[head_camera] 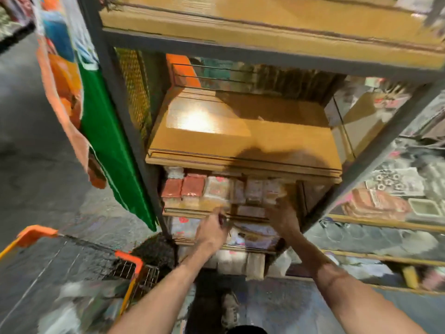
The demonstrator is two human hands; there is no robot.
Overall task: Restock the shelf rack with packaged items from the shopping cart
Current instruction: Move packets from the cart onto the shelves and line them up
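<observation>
The packets (255, 191) are seen standing in a tight row on a low shelf (192, 209) of the shelf rack (113, 80), red-topped ones to the left and paler ones to the right. More are stacked on the shelves beneath.

The right hand (281, 218) is raised against the pale packets at the right end of the row, its back turned to the camera. Its fingers are hidden behind the hand and smeared by blur, so it cannot be told whether a packet is grasped or merely pushed. The left hand (213, 225) is held at the front lip of the same shelf with its fingers curled. Whether anything is pinched in them cannot be told either. The shopping cart (127, 257) stands at the lower left, near the rack, and its contents are too blurred to be named.

The packets are judged to be small, light and wrapped in glossy film, so they are probably a little slippery and soft-sided. A hard squeeze would likely dent them. Each is best taken across its two broad faces near the middle, not by a thin sealed edge. The row is packed closely, so the neighbours should be steadied with the other hand while one packet is slid in.
</observation>
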